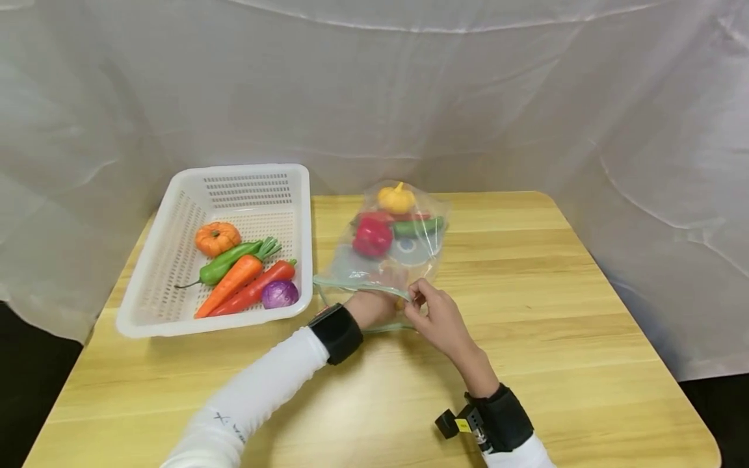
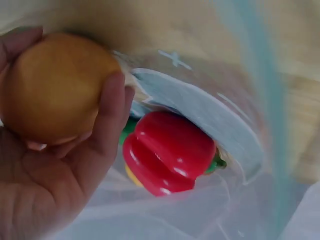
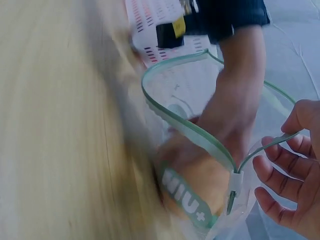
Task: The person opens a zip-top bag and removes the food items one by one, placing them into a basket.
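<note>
Inside the zip bag (image 1: 386,253) on the table (image 1: 556,325), an orange ball (image 2: 52,87) is gripped by the left hand (image 2: 55,165), seen only from the left wrist; the bag's rim is pinched by the right hand (image 1: 435,318)

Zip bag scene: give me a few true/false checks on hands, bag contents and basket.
1. The left hand is inside the zip bag gripping an orange round fruit. True.
2. The right hand rests flat on the table. False: it pinches the bag's rim.
3. A red pepper lies in the bag. True.
4. The white basket holds only carrots. False: also a small pumpkin, a green pepper and a purple cabbage.
</note>
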`<action>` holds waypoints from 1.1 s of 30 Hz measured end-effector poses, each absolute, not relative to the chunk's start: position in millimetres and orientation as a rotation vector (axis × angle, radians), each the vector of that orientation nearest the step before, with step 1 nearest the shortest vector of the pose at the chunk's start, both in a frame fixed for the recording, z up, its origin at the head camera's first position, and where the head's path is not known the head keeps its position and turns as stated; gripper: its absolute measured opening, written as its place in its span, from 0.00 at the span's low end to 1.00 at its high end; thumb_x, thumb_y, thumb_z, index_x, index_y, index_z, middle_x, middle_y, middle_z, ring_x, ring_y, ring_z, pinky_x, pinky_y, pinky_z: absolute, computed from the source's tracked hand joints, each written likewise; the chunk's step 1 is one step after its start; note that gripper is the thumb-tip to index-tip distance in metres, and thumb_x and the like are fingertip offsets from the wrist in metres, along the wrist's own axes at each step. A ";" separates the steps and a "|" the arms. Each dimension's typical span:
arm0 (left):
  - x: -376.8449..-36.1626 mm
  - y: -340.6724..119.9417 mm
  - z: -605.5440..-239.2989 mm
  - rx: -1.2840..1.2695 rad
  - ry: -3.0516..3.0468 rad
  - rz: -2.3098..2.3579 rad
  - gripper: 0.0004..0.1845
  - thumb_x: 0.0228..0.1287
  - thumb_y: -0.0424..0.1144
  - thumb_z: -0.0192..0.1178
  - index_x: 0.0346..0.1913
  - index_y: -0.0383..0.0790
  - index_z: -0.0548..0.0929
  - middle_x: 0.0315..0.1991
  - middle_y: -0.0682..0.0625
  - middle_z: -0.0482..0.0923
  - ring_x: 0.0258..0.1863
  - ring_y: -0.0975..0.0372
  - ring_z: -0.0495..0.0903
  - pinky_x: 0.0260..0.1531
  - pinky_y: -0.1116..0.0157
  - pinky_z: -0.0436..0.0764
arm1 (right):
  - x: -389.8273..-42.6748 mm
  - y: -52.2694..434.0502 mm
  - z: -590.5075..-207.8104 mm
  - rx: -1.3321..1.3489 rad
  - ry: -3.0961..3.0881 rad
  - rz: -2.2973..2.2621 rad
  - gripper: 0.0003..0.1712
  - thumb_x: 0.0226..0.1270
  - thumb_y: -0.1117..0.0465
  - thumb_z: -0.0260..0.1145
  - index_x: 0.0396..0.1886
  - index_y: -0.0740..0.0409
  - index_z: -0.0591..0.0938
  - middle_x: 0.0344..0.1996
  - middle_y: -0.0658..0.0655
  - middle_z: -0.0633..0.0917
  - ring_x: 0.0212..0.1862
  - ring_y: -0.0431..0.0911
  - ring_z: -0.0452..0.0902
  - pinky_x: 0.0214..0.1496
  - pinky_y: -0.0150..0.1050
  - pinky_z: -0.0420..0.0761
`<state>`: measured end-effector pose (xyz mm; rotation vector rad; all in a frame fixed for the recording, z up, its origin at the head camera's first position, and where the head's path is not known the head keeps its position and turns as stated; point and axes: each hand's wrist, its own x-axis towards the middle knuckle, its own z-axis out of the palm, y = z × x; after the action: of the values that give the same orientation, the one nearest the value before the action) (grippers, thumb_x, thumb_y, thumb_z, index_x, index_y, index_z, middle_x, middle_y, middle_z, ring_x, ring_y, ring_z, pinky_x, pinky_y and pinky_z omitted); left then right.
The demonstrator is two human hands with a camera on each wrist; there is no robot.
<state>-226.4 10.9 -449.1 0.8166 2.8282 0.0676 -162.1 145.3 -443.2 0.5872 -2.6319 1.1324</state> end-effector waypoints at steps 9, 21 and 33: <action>-191.3 -29.2 -436.2 0.994 2.898 0.255 0.25 0.41 0.36 0.69 0.48 0.49 0.78 0.41 0.48 0.82 0.42 0.54 0.81 0.40 0.55 0.81 | -161.4 145.1 -445.3 0.583 -2.654 1.136 0.02 0.56 0.66 0.57 0.30 0.59 0.74 0.22 0.50 0.79 0.28 0.39 0.74 0.28 0.32 0.75; -132.6 -93.8 -401.2 0.977 2.901 0.608 0.36 0.34 0.37 0.73 0.55 0.53 0.75 0.47 0.44 0.76 0.40 0.52 0.77 0.32 0.56 0.80 | -158.8 145.8 -444.0 0.560 -2.678 1.136 0.03 0.57 0.67 0.58 0.31 0.56 0.73 0.22 0.51 0.80 0.27 0.39 0.73 0.23 0.27 0.69; -151.7 -161.6 -406.0 0.498 3.412 0.840 0.37 0.35 0.29 0.71 0.56 0.47 0.74 0.53 0.37 0.71 0.47 0.42 0.74 0.24 0.46 0.78 | -158.3 144.9 -444.8 0.559 -2.692 1.145 0.02 0.59 0.66 0.57 0.32 0.59 0.74 0.23 0.51 0.80 0.27 0.38 0.72 0.22 0.28 0.68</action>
<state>-151.7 -161.6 -406.0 0.4982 3.4125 0.8401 -158.3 144.9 -444.8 0.5594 -2.6924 1.1451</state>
